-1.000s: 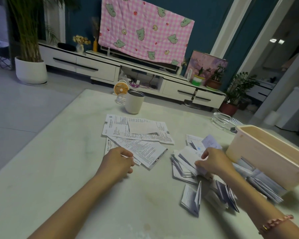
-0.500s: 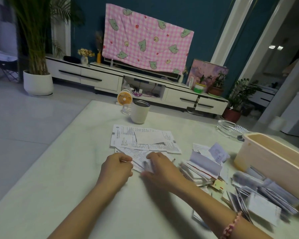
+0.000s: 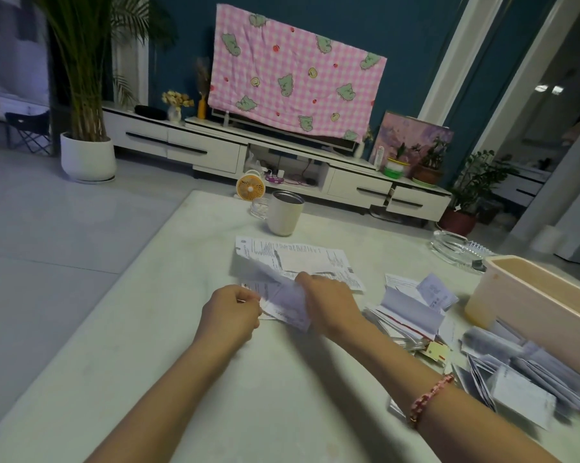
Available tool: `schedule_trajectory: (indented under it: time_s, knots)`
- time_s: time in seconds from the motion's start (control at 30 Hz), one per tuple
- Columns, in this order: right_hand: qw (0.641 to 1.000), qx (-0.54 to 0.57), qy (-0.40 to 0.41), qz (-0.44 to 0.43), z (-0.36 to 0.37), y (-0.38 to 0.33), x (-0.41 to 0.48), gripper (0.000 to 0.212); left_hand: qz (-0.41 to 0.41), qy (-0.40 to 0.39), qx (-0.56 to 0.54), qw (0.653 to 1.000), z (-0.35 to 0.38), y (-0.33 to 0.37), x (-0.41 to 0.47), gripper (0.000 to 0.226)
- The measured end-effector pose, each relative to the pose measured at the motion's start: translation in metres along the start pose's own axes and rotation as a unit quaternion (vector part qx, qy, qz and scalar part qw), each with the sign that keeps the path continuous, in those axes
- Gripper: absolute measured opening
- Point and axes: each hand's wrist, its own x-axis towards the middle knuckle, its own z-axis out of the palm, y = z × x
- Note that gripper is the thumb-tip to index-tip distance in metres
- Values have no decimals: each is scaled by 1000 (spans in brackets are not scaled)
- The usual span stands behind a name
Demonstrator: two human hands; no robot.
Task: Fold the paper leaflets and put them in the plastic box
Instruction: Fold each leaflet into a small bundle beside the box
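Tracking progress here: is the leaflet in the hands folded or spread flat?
Mid-fold: left hand and right hand pinch the leaflet, which is lifted and bent, not flat.

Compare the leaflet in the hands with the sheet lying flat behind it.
The held leaflet is raised and bent between the left hand and right hand; the flat sheet lies spread on the table. The held leaflet looks creased; the flat sheet smooth. Both are printed paper.

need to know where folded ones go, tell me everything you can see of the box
The box is pale pink plastic, rectangular with rounded corners and a thick rim, open-topped, no lid. It stands upright on the table, far right, cut off by the frame edge. Folded leaflets lie along its near wall; its contents are hidden.
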Motion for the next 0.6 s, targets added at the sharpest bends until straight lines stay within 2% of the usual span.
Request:
schedule_trajectory:
  time_s: [0.1, 0.17, 0.23, 0.27, 0.33, 0.37, 0.4, 0.47, 0.53, 0.6]
  knots:
    - [997, 26, 76, -6, -21, -2, -10, 40, 4, 8, 11, 1000, -1, -4, 2, 18]
    - [979, 132, 156, -5, -34, -3, -22, 33, 1, 21, -13, 1000, -1, -2, 4, 22]
    - [921, 322, 214, 41, -47, -3, -33, 24, -25, 29, -53, 998, -1, 3, 4, 35]
    - [874, 429, 218, 77, -50, -1, -35, 22, -35, 22, -83, 996, -1, 6, 3, 36]
    - [773, 594, 161, 151, -52, 4, -40, 27, -47, -29, -148, 987, -3, 11, -1, 37]
    - [741, 634, 125, 181, -50, 6, -42, 29, -50, -63, -171, 982, -4, 12, -2, 40]
    - [724, 651, 99, 203, -44, 9, -43, 29, -52, -93, -184, 977, -5, 13, -3, 42]
    - [708, 667, 64, 223, -39, 13, -47, 28, -41, -120, -201, 971, -4, 14, -6, 38]
    - [696, 681, 43, 223, -33, 16, -51, 28, -24, -102, -189, 976, -2, 16, -8, 26]
    - [710, 670, 47, 212, -31, 14, -55, 29, -5, -74, -156, 985, 0, 17, -12, 11]
